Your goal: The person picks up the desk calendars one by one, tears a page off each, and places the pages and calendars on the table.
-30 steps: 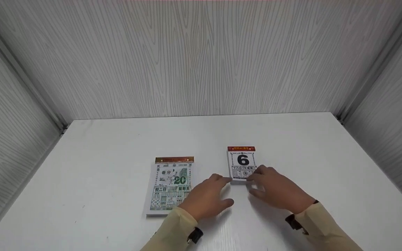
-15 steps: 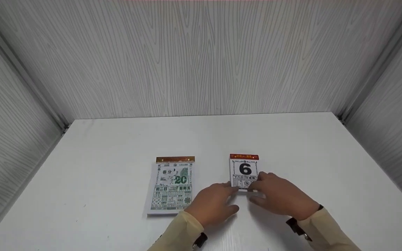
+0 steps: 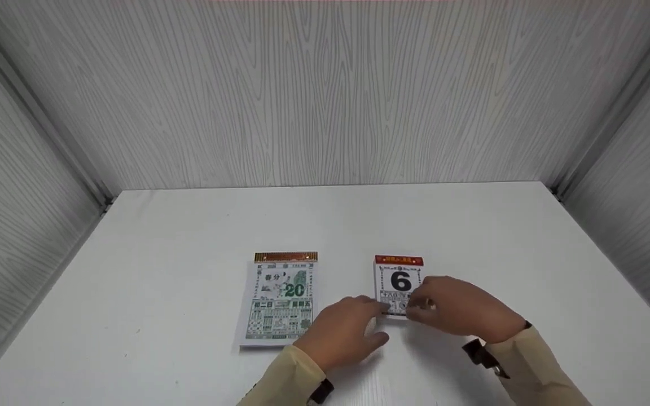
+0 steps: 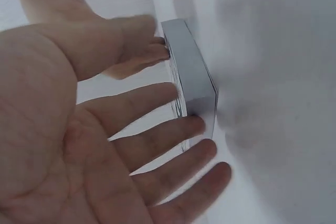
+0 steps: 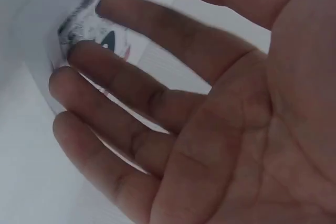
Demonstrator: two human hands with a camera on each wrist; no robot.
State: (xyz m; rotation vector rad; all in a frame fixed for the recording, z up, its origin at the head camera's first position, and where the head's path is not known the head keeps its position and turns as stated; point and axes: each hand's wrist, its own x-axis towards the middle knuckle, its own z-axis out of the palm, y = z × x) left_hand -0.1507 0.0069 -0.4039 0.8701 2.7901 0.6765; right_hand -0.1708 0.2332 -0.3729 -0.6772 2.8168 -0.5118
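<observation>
A small tear-off calendar (image 3: pixel 401 282) with a red header and a black 6 lies on the white table. My left hand (image 3: pixel 342 332) touches its lower left corner with extended fingertips. In the left wrist view those fingers (image 4: pixel 157 127) are spread beside the edge of the page block (image 4: pixel 191 61). At the lower right corner, my right hand (image 3: pixel 463 307) has its fingertips against the calendar. Its fingers (image 5: pixel 131 82) lie loosely bent over the calendar's edge in the right wrist view, the thumb apart from them. Neither hand wraps round the calendar.
A larger tear-off calendar (image 3: pixel 280 299) with a green 20 lies to the left, its lower right corner close to my left hand. Grey wood-grain panels (image 3: pixel 325 96) stand behind and on both sides of the white table (image 3: pixel 161 270).
The small calendar has slid towards me and slightly right, with both hands moving along at its lower edge. The right hand's thumb and index finger have come closer together in the head view.
</observation>
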